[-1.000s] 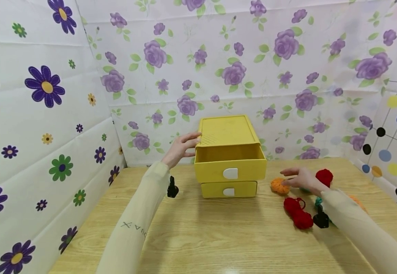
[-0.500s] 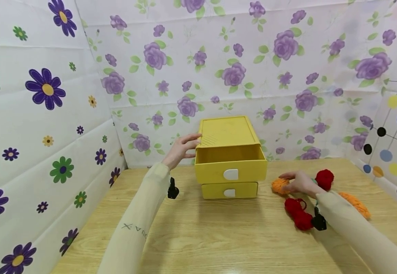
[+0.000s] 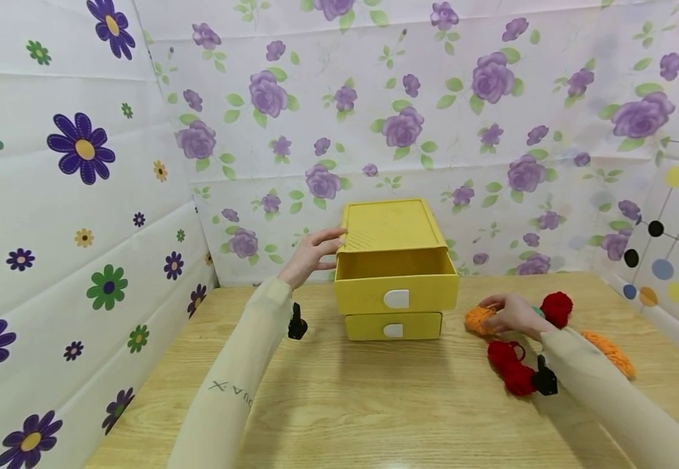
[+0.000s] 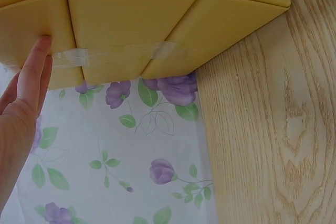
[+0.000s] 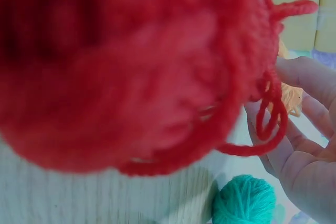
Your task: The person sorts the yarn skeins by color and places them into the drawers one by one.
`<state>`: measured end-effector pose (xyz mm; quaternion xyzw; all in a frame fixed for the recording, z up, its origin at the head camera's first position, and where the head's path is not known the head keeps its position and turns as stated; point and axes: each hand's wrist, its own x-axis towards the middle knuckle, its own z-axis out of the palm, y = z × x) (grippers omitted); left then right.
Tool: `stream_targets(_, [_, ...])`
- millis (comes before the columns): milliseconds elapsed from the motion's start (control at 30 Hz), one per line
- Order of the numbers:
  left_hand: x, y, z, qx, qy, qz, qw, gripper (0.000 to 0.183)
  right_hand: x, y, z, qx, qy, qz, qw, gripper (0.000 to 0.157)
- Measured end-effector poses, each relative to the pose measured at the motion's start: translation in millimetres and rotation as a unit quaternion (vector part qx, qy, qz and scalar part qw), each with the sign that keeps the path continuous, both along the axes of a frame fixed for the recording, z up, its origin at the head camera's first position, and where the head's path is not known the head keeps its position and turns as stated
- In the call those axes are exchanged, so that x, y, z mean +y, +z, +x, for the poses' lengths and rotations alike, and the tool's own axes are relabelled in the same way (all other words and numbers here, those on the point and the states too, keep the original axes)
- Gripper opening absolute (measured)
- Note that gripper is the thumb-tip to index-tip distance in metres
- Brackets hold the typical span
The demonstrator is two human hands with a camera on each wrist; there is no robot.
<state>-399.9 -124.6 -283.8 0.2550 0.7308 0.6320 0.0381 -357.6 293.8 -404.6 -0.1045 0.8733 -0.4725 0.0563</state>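
Note:
A yellow drawer unit [image 3: 392, 225] stands near the back wall, its top drawer [image 3: 362, 294] pulled out. My left hand [image 3: 310, 257] touches the unit's left side with extended fingers; in the left wrist view one fingertip [image 4: 44, 40] presses the yellow side. To the right of the unit, my right hand [image 3: 516, 314] grips an orange yarn ball [image 3: 477, 320] on the table, thumb and fingers around it. A red yarn skein [image 3: 509, 368] lies just in front of that hand. In the right wrist view, red yarn [image 5: 157, 77] covers most of the orange ball.
Behind the right hand sit a red yarn ball [image 3: 557, 308] and a teal yarn ball [image 5: 244, 200]. An orange skein [image 3: 609, 353] lies beside the right sleeve. Flowered sheets [image 3: 292, 130] enclose the back and left of the wooden table [image 3: 339, 410].
My right hand has lowered onto the orange yarn ball and its fingers have closed around it. The left hand stays against the drawer unit.

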Motion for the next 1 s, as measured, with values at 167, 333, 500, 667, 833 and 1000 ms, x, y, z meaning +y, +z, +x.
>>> stream_targets(167, [1, 1.6, 2.2, 0.0, -0.002, -0.003, 1.0, 0.04, 4, 4.8, 1.4, 0.006, 0.001, -0.001, 1.0, 0.049])
stream_targets(333, [1, 10.1, 13.3, -0.002, -0.015, -0.006, 0.9999, 0.043, 3, 13.6, 2.4, 0.013, 0.002, -0.014, 1.0, 0.049])
stream_targets(500, [1, 15.9, 20.0, -0.003, -0.022, -0.017, 0.9996, 0.045, 1, 20.8, 3.2, 0.001, 0.005, -0.044, 0.999, 0.048])
stream_targets(667, [0, 10.2, 12.5, -0.006, -0.019, -0.013, 0.9997, 0.044, -1, 27.8, 6.8, 0.006, 0.0, -0.038, 0.999, 0.048])
stream_targets(833, [-1, -0.4, -0.8, -0.003, 0.0, -0.008, 1.0, 0.041, -2, 38.1, 12.8, 0.016, 0.007, -0.039, 0.999, 0.049])
stream_targets(1000, [-1, -1.3, -2.3, 0.005, 0.004, -0.013, 0.9999, 0.04, -3, 54.0, 19.1, 0.016, -0.011, -0.03, 0.999, 0.054])
